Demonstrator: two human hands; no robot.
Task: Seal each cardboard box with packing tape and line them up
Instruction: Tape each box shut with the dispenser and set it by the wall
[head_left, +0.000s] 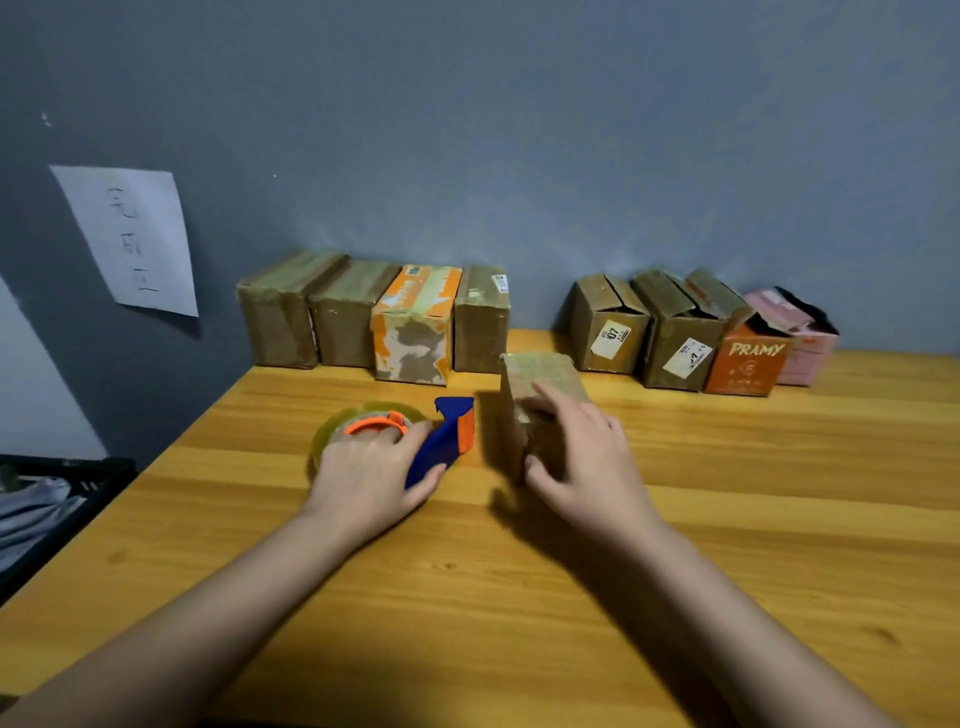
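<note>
left hand (371, 467): grips tape dispenser (441, 441) | right hand (582, 452): fingers curled on box (540, 384)

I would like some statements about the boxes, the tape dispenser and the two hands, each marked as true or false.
1. The left hand rests on the tape dispenser. True.
2. The right hand holds a pink box. False: it grips a brown cardboard box standing on the wooden table.
3. Four closed boxes stand side by side at the wall on the left. True.
4. The orange box marked PRAMY is in the left group. False: it stands in the right group, whose flaps are open.
5. A sheet of paper hangs on the wall at the left. True.
</note>
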